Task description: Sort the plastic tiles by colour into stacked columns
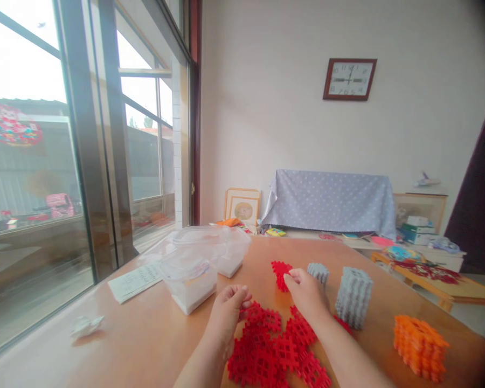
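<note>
My right hand is closed on a small upright stack of red interlocking plastic pieces, pinching its right side between thumb and fingers. At the left edge of a loose pile of red interlocking pieces, my left hand has its fingers pinched together. Red plastic shows by those fingertips, but I cannot tell whether it is held or part of the pile. Beyond the right hand stands a short grey stack, partly hidden. A taller grey stack rises to the right of my right wrist.
An orange stack stands at the table's right. Clear plastic containers are on the left, beside printed papers and a crumpled white wrapper. The wooden table borders a window. A low side table stands farther right.
</note>
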